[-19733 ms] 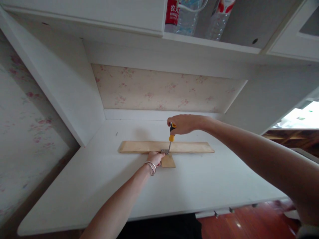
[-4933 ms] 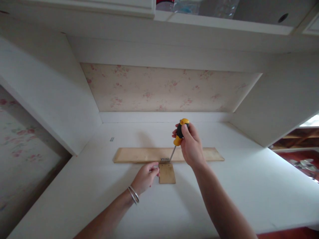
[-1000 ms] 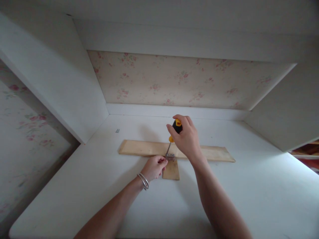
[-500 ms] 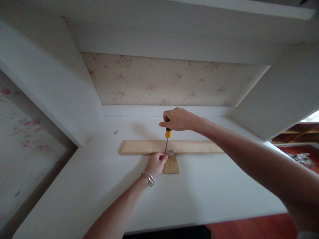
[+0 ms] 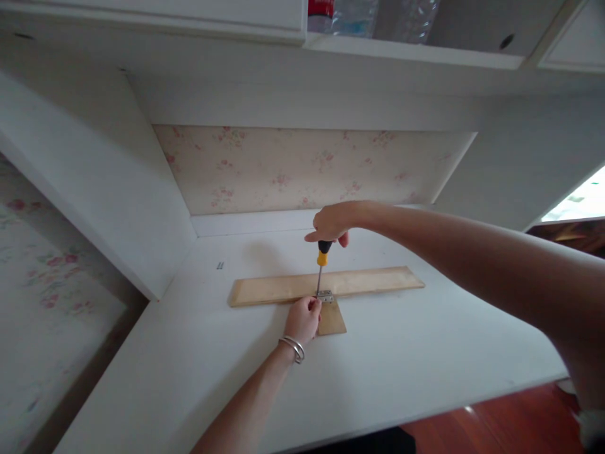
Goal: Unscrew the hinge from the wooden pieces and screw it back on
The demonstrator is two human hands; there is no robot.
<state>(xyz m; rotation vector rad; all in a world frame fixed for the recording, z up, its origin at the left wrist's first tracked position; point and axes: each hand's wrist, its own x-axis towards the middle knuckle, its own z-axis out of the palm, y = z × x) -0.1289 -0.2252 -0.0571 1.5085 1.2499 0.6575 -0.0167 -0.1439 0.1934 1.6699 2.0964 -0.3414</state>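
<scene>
My right hand (image 5: 334, 222) is wrapped round the black and yellow handle of a screwdriver (image 5: 322, 257), which stands nearly upright. Its tip meets the left part of a small metal hinge (image 5: 325, 296). The hinge lies across the joint between a long wooden strip (image 5: 269, 289) and a short wooden piece (image 5: 333, 320). At the hinge's left end, the fingers of my left hand (image 5: 303, 316) are pinched against it, beside the screwdriver tip. Any screw under the tip is too small or hidden to make out.
The wood lies on a white desktop (image 5: 387, 353). Two small screw-like metal pieces (image 5: 220, 265) lie to the left. White side panels and a flowered back wall (image 5: 283, 170) enclose the space; an overhead shelf (image 5: 411, 53) holds plastic bottles.
The camera view has tilted up and turned, bringing the overhead shelf and the strip's right end into sight. My right hand has turned round the handle; the screwdriver tip stays on the hinge.
</scene>
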